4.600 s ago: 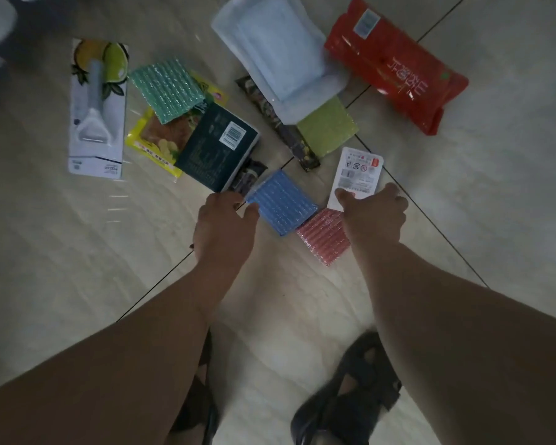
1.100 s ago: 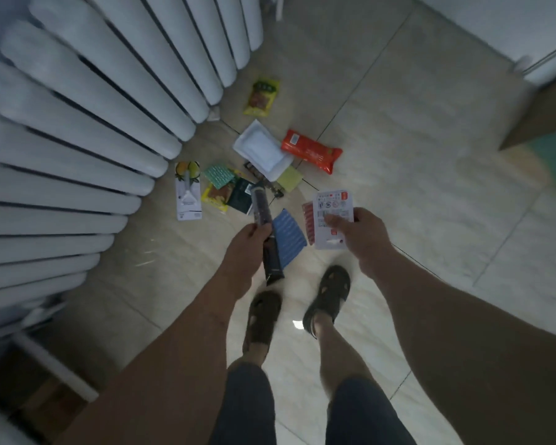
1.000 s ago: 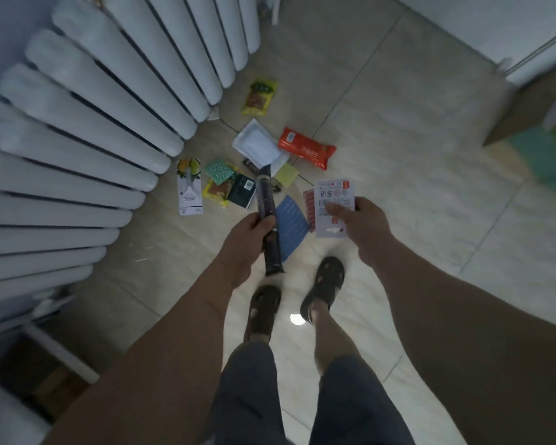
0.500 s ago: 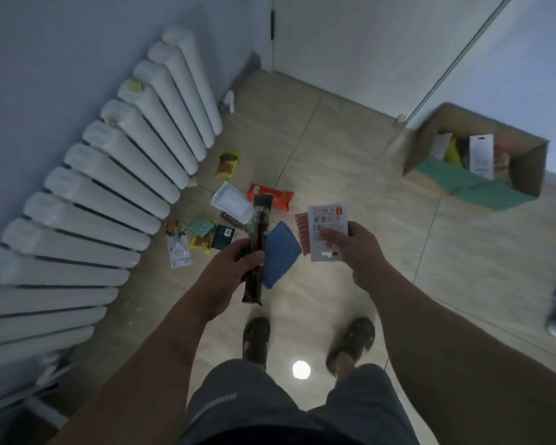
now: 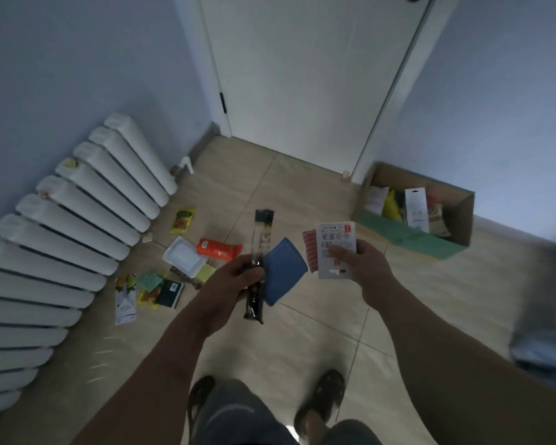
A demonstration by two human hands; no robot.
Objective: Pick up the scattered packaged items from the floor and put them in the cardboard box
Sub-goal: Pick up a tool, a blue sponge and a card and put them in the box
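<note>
My left hand (image 5: 230, 285) grips a long dark packet (image 5: 260, 252) and a blue sponge pack (image 5: 283, 271), held upright at waist height. My right hand (image 5: 361, 263) pinches a white card pack (image 5: 336, 244) together with a red sponge pack (image 5: 309, 250). The cardboard box (image 5: 411, 239) with a green front wall stands on the floor at the right by the wall, with several packs inside. On the floor to the left lie a red packet (image 5: 219, 248), a white flat pouch (image 5: 183, 256), a yellow snack packet (image 5: 182, 220) and several more packs (image 5: 148, 290).
A white radiator (image 5: 61, 226) runs along the left wall. A shut white door (image 5: 302, 75) is straight ahead. My feet in dark sandals (image 5: 321, 403) stand on the beige tiled floor. A blurred blue-grey shape (image 5: 546, 316) shows at the right edge.
I have stood up from the floor with the items in both hands. The view has lifted, bringing the door and the whole box into sight.
</note>
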